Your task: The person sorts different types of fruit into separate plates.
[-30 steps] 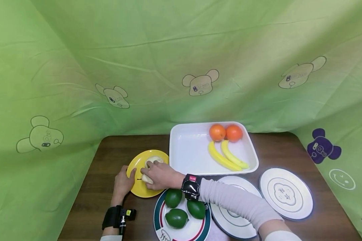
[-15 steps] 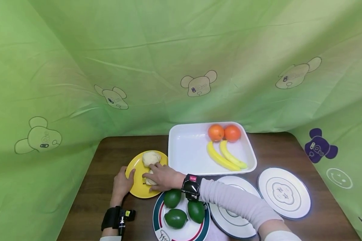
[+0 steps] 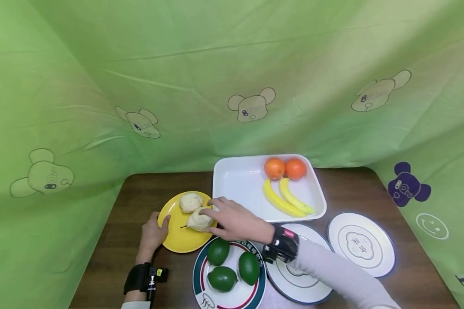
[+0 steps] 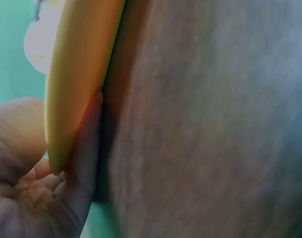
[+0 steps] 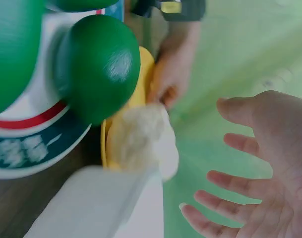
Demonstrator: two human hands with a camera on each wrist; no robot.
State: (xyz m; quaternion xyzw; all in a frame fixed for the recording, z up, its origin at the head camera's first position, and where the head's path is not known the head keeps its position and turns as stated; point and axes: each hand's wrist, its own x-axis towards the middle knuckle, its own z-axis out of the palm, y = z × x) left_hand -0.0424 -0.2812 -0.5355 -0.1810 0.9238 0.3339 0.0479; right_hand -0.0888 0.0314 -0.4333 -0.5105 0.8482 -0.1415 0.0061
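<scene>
green printed cloth [image 3: 201,141] hangs behind the wooden table [image 3: 112,257]. on the left, the left hand [image 3: 153,233] grips the yellow plate [image 3: 178,241] by its rim. the right hand [image 3: 237,219] now draws rightward from the near pear [image 3: 198,220], fingers loose and holding nothing, leaving it just beside the far pear [image 3: 190,202] on the plate, seemingly let go.

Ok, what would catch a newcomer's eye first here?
Probably the yellow plate at left, gripped by the left hand, its two pale fruits near the open right hand. Next, perhaps, the oranges and bananas in the white tray at the back, and the green cloth behind.
</scene>
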